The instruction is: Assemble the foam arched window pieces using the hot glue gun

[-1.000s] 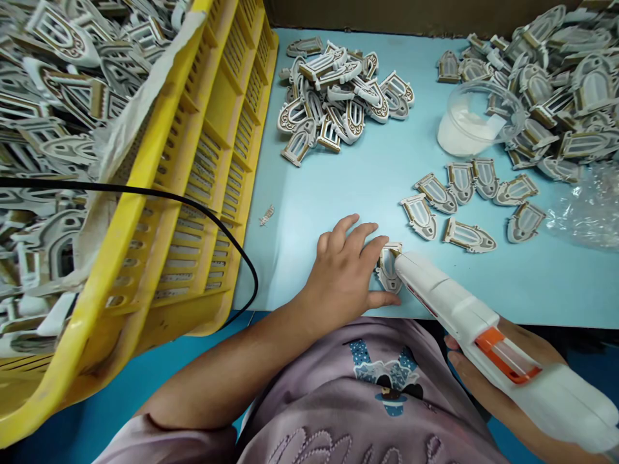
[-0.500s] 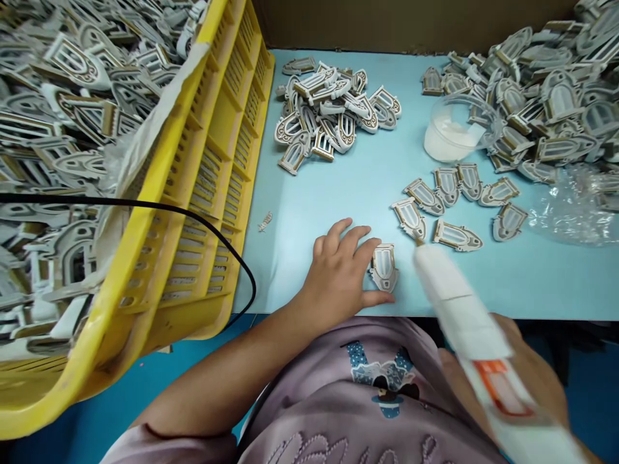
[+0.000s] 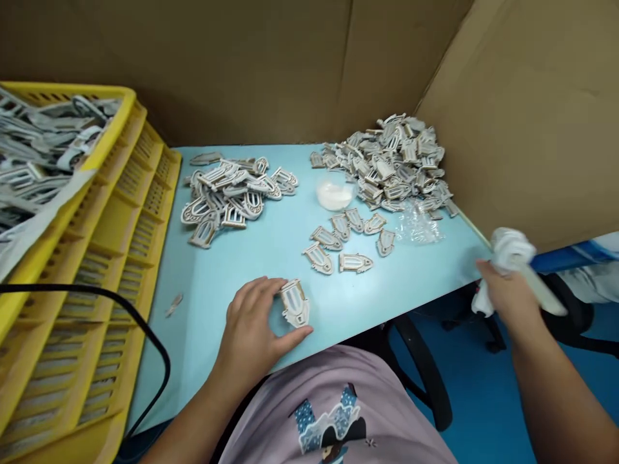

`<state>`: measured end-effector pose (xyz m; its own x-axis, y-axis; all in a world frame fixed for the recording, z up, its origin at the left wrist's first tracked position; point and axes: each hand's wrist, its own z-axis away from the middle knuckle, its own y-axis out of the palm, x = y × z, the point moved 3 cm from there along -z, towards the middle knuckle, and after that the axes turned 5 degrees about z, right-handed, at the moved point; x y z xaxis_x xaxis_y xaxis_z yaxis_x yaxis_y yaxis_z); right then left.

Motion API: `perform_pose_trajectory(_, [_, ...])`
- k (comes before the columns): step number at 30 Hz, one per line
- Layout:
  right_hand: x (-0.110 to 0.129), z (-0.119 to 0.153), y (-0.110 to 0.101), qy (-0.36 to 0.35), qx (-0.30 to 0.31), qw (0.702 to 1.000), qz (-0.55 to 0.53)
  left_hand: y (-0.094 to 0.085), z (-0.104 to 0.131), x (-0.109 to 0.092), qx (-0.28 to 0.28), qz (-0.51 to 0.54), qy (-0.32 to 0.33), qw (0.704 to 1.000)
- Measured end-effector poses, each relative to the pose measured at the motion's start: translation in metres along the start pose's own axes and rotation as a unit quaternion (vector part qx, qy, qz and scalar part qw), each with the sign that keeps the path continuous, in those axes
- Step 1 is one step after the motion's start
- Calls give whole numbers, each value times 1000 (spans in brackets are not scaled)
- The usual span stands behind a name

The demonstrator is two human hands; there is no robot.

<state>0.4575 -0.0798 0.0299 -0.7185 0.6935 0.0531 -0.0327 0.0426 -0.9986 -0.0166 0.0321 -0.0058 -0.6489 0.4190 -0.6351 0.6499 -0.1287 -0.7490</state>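
Seven little arch-shaped pieces (image 3: 356, 263) are scattered on the blue desk (image 3: 203, 309), just this side of the clear tub (image 3: 334, 195). Another white and gold piece (image 3: 294, 303) is set closer in, well in front of the tub and a bit left, and it's bracketed by the left hand (image 3: 258, 322), fingertips at its top edge and thumb by its pointed end; whether it's actually pinched can't be told. A white gun-shaped tool (image 3: 513, 250), pretty blurry, is gripped in the right hand (image 3: 512, 296), way off to the tub's right. More pieces are heaped left of the tub (image 3: 227, 193) and behind it to the right (image 3: 391, 161), and a yellow crate (image 3: 109, 219) full of similar stuff is parked far left of it.
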Motion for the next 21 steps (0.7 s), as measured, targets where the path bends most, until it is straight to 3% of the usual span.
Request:
perform_pose_trajectory(3, [5, -2, 10, 23, 45, 999, 18, -5, 1, 9, 6, 127, -73, 989])
perform_pose_trajectory(7, [27, -9, 20, -11, 68, 997, 44, -8, 6, 6, 31, 392, -130, 910])
perform_pose_trajectory(10, [37, -17, 18, -76, 84, 992, 54, -9, 8, -1, 34, 455, -146, 878])
perform_pose_trajectory(16, [39, -20, 14, -143, 106, 982, 69, -10, 2, -7, 78, 390, -97, 912])
perform_pose_trajectory(21, [41, -4, 12, -143, 91, 981, 89, -28, -5, -37, 48, 171, 29, 984])
